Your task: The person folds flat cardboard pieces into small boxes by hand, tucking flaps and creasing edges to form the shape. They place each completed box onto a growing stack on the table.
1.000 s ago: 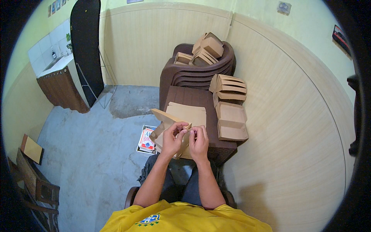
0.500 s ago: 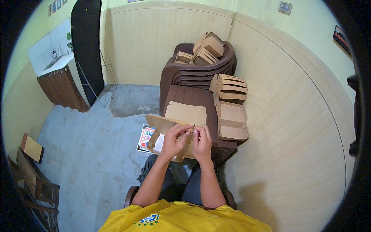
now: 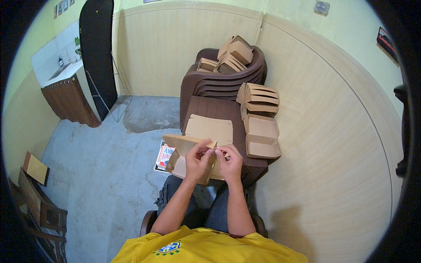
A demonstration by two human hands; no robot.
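Over my lap is a partly folded brown cardboard box (image 3: 177, 161) with raised walls. My left hand (image 3: 197, 158) grips its right side, fingers curled at the upper corner. Close beside it, my right hand (image 3: 229, 161) pinches the same corner with thumb and fingertips. The fingers of both hands nearly meet there and hide part of the corner's flaps. Just beyond lie flat cardboard blanks (image 3: 209, 126), stacked on a brown woven-look table (image 3: 208, 105).
Folded cardboard boxes (image 3: 262, 136) line the table's right side, with more nested boxes (image 3: 261, 97) behind. Stacked brown chairs (image 3: 228, 81) hold further boxes (image 3: 239, 50). A printed box (image 3: 165, 156) sits left of my knees. The wood-panelled wall (image 3: 333, 144) runs close on the right.
My right hand has turned slightly, its fingers shifting at the box corner. A flap there shows more plainly between my hands now. The view has moved a little.
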